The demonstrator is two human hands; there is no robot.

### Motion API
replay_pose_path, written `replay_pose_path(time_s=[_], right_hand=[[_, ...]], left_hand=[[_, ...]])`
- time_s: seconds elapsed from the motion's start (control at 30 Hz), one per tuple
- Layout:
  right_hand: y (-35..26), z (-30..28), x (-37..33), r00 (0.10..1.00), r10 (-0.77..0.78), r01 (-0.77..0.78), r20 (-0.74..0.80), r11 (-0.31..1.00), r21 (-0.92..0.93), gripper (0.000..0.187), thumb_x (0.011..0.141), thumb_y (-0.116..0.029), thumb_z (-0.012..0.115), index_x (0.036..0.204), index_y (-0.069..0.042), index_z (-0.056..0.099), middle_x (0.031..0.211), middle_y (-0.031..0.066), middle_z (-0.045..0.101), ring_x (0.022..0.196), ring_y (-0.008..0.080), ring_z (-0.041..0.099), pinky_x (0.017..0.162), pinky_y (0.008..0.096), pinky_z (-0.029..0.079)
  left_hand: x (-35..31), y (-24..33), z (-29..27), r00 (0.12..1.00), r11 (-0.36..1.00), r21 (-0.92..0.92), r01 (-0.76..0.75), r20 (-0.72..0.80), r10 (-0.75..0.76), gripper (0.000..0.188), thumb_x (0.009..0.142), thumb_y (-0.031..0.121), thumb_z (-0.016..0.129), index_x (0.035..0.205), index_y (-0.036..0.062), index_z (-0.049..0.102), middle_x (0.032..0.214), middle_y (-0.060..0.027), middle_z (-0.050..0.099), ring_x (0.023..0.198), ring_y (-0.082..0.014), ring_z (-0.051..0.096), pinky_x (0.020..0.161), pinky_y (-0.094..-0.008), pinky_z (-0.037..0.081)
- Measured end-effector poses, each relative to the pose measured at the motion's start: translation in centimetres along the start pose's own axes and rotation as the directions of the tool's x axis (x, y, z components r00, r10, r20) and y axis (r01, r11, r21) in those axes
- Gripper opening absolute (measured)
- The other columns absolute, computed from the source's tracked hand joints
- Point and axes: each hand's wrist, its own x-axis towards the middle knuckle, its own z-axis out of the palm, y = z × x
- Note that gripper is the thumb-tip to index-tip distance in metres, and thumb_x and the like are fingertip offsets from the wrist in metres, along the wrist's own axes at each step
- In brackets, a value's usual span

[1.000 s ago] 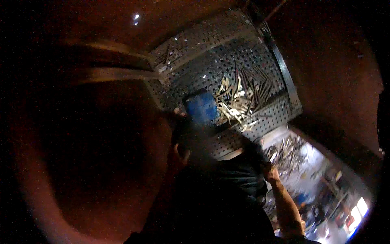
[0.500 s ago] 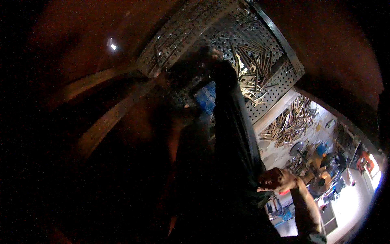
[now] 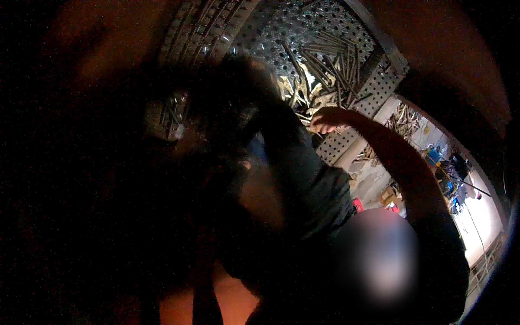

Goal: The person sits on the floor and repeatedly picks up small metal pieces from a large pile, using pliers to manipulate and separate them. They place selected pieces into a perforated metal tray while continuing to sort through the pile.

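Note:
Neither of my hands shows in this dark, tilted head view. Another person in a dark shirt (image 3: pixel 314 184) fills the middle and lower right. That person's raised hand (image 3: pixel 329 119) is up against a metal pegboard (image 3: pixel 379 81), its fingers curled beside several long hanging tools (image 3: pixel 325 59). I cannot tell whether the hand holds anything. A blurred dark shape (image 3: pixel 233 103) covers the left part of the pegboard.
A bright workshop area (image 3: pixel 460 184) with cluttered benches and a cardboard box (image 3: pixel 387 196) lies at the right edge. More tools hang on a second board (image 3: pixel 403 116). The left half of the picture is dark, with a reddish surface (image 3: pixel 233 300) at the bottom.
The view has swung and tilted. The other person's hand has risen from low at the right up to the pegboard tools.

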Motion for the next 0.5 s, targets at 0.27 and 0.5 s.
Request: replay_pose_path(time_s=[0.27,0.5], right_hand=[[-1.9,0.4,22.3,0.906,0.026,-0.266,-0.422,0.810,-0.522,0.049,0.100,-0.037,0.058,0.130,0.001,0.064,0.113,0.0164,0.072,0.103,0.0281,0.069,0.093,0.0403,0.053],[-0.8,1.5,27.6,0.872,-0.016,-0.291,-0.490,0.787,-0.543,0.048,0.101,-0.036,0.058,0.131,0.001,0.063,0.113,0.0144,0.070,0.101,0.0259,0.067,0.090,0.0386,0.052]], left_hand=[[22.4,9.0,-3.1,0.925,0.895,0.238,-0.378,0.053,0.377,0.060,0.098,0.039,0.065,0.142,0.0024,0.049,0.131,-0.0273,0.061,0.116,-0.0446,0.061,0.098,-0.0512,0.051],[39.2,22.4,-3.9,0.679,0.640,0.359,-0.679,-0.022,0.734,0.059,0.098,0.039,0.064,0.142,0.0025,0.049,0.130,-0.0276,0.061,0.115,-0.0449,0.061,0.097,-0.0513,0.051]])
